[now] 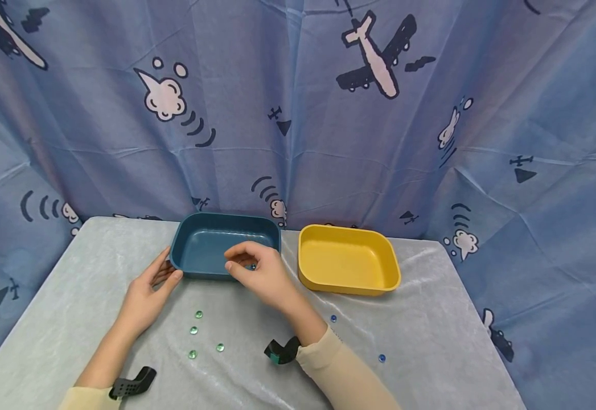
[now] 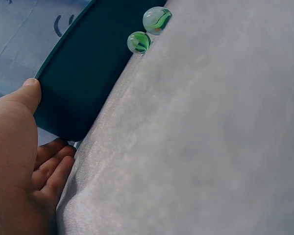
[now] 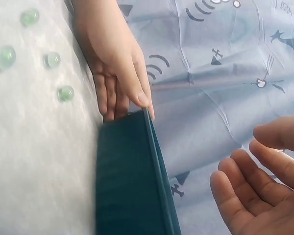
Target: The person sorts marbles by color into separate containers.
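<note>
My left hand [image 1: 141,299] touches the near left corner of a teal rectangular box [image 1: 216,221], thumb and index finger against its outside. In the left wrist view its other fingers [image 2: 56,171] hang loose beside the box. Over the right part of the box hovers my right hand [image 1: 259,273], fingers bent, thumb apart, nothing visible between them. A small bluish spot [image 1: 253,266] shows just under that hand, possibly a marble; most of it is hidden. Several clear marbles with green swirls [image 1: 193,330] lie on the cloth in front of the box.
A yellow rectangular box [image 1: 349,290] stands to the right of the teal one. Two blue marbles, one nearer [image 1: 382,358] and one farther [image 1: 333,319], lie in front of it. A pale cloth covers the table [image 1: 431,341]; a blue printed curtain [image 1: 298,114] hangs behind.
</note>
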Available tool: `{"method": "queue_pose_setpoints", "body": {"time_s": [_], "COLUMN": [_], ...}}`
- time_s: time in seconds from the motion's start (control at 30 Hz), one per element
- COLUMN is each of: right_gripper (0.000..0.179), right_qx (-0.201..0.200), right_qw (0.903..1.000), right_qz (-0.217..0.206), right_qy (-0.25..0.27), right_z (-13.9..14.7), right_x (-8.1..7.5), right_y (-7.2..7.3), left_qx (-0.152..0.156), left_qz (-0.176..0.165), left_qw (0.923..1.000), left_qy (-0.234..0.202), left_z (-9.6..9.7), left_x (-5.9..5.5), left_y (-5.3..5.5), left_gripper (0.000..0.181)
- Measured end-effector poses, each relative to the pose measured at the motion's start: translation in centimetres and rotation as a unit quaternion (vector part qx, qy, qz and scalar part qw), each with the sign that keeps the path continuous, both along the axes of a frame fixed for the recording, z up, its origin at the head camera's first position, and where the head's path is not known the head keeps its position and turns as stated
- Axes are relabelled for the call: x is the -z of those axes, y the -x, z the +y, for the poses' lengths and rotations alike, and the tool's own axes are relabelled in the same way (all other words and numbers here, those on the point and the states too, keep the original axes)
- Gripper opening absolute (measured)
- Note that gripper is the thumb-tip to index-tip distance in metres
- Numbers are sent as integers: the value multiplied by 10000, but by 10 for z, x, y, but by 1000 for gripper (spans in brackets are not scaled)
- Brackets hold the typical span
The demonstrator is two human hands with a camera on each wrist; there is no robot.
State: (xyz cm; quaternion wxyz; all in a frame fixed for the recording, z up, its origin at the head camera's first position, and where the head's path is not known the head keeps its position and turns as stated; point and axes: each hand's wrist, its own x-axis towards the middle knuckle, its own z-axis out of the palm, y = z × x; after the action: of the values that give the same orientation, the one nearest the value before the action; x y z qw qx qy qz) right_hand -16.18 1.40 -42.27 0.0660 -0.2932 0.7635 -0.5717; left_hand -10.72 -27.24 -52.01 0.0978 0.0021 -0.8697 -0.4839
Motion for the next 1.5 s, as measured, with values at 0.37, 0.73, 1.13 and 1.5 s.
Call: {"method": "queue_pose_setpoints", "body": {"time_s": [0.37,0.73,1.13,1.5], "right_gripper": [19,15,17,21], "right_qx": [-226,-432,-621,-776], "right_qw": [9997,9991,9979,9964], "right_qz": [-14,57,-106,-171], "right_qy": [-4,3,-136,-295], "right_z": [-15,-26,-34,-41], "right_x": [10,24,37,52], "right_y": [-17,-28,-31,-30], "left_qx": [-8,-21,20,24], "left_qz": [6,7,16,44], "left_qw": [10000,10000,10000,10000], "left_qy": [-20,-3,-81,-19], "left_z": [0,-2,-2,-1], "left_x": [3,4,2,1], "left_y": [-1,-2,-1,0], "left_gripper": [73,73,73,72]}}
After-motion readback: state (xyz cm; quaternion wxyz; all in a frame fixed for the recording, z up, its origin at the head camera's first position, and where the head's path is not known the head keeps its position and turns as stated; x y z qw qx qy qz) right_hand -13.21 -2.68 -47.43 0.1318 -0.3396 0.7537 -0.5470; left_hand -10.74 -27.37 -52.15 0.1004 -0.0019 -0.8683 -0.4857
